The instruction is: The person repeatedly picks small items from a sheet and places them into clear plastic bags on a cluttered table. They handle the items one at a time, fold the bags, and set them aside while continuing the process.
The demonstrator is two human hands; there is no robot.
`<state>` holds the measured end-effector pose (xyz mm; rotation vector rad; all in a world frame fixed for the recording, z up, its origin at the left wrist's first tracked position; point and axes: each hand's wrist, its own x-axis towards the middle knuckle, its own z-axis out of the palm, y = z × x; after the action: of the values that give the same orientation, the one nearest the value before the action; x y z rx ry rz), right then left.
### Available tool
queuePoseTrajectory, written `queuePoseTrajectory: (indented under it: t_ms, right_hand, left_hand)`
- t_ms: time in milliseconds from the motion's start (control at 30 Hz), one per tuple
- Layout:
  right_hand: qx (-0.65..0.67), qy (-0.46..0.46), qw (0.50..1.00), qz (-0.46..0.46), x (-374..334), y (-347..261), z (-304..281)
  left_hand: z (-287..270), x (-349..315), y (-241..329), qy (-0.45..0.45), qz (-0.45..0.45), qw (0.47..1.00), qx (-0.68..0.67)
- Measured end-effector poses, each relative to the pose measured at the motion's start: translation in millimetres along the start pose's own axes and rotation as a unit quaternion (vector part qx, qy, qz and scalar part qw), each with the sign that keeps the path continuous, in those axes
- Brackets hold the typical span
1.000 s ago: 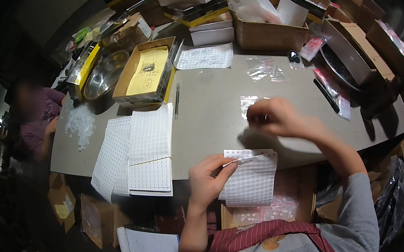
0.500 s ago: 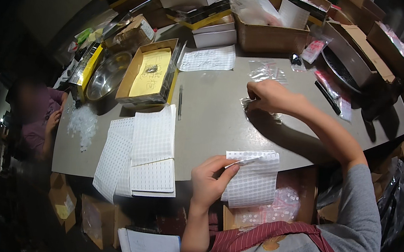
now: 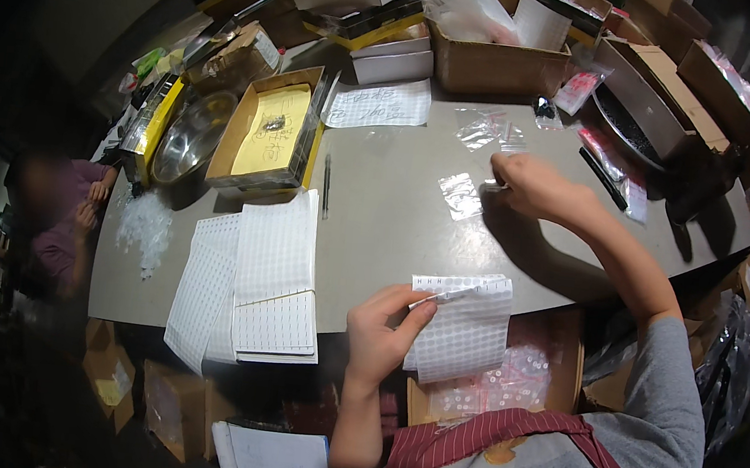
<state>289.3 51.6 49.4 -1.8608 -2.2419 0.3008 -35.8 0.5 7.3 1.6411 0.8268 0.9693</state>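
My left hand pinches a white sheet of round stickers by its folded upper edge, at the table's near edge. The sheet hangs curled toward my lap. Over the table my right hand is closed, fingers bent down toward the surface; what they hold, if anything, is hidden. Left of it, a small clear plastic bag lies flat. Farther back lie more small clear bags. Below the sheet, a cardboard box holds bags of small white round pieces.
Stacked sticker sheets and a pen lie to the left, near a box with a yellow note, a metal bowl and loose clear pieces. Boxes line the back. Another person sits at far left.
My right hand has shifted right and slightly up, uncovering the small clear bag on the table. My left hand still holds the sticker sheet. The whole view has shifted slightly.
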Motion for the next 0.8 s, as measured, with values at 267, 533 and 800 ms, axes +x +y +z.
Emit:
queuePoseTrajectory:
  t_ms: [267, 533, 800]
  right_hand:
    - [0.16, -0.107, 0.961, -0.198, -53.1, -72.7, -19.6]
    - [-0.085, 0.056, 0.951, -0.292, -75.7, -94.1, -1.5]
    - [-0.128, 0.102, 0.922, -0.352, -85.0, -92.6, 5.9]
  left_hand:
    - [3.3, -2.3, -3.0, 0.024, -0.002, 0.999, 0.034]
    - [3.5, 0.1, -3.2, 0.027, 0.012, 0.998, 0.053]
    - [5.1, 0.5, -2.5, 0.036, 0.014, 0.998, 0.052]
